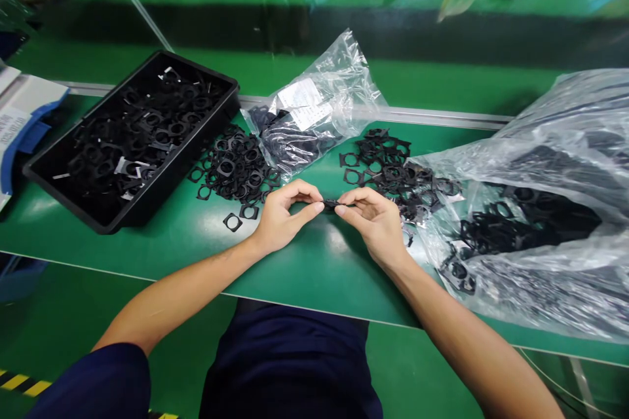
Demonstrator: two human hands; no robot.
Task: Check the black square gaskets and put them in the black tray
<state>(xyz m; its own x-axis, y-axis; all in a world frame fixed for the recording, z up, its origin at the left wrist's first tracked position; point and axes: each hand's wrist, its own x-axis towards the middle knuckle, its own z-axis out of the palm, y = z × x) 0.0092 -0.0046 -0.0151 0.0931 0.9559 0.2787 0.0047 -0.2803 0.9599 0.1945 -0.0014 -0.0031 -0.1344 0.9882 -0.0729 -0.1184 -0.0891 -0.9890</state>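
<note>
1. The left hand (282, 217) has its grip, thumb and fingertips, pinched on one end of a small black part (331, 205).
2. The right hand (376, 219) pinches the other end; the part sits between them, above the green worktop (314, 281). I can't make out its shape.
3. Over by the left hand, a heap of black frames (236, 163) lies beside a filled black tray (170, 173).
4. A second heap (383, 157) lies beyond the right hand, next to a large plastic bag (555, 124).
</note>
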